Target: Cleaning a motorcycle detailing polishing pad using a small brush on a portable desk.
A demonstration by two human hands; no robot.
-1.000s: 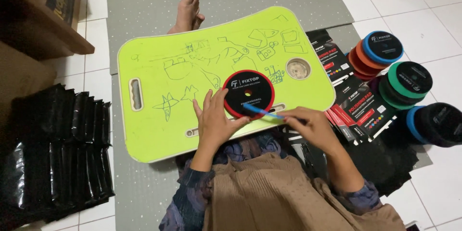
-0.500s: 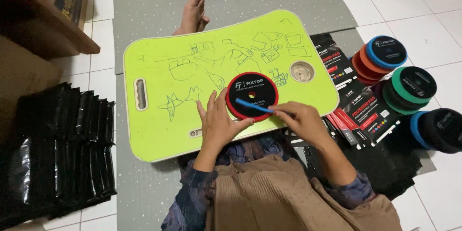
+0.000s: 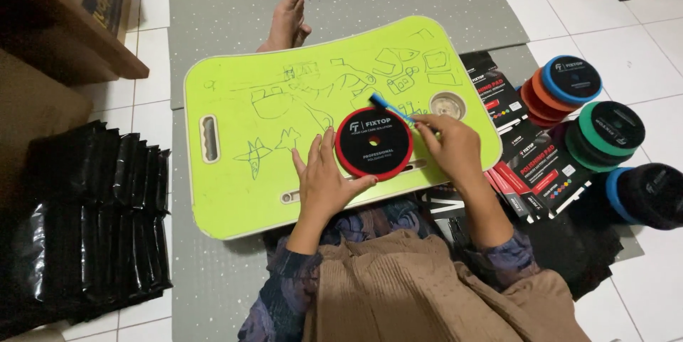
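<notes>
A lime-green lap desk [image 3: 242, 171], scribbled over, rests across the seated person's legs, bringing the work up close. Black bags [image 3: 85, 221] are stacked at nine o'clock and coloured foam pads [image 3: 605, 135] at three. The round red-rimmed pad [image 3: 373, 143] lies flat near the desk's near edge. The left hand [image 3: 324, 185], open and spread, steadies its seven-o'clock side; the right hand [image 3: 452, 146] pinches a blue pen [image 3: 390, 108] at its one-o'clock edge, wrist bent inward.

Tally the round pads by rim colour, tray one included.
Red-rimmed pad on the lap tray: 1
Blue-rimmed, top of stack: 1
Orange/red pads under it: cannot tell the count
Green-rimmed: 1
Blue-rimmed, far right: 1
Total clearly countable: 4
</notes>
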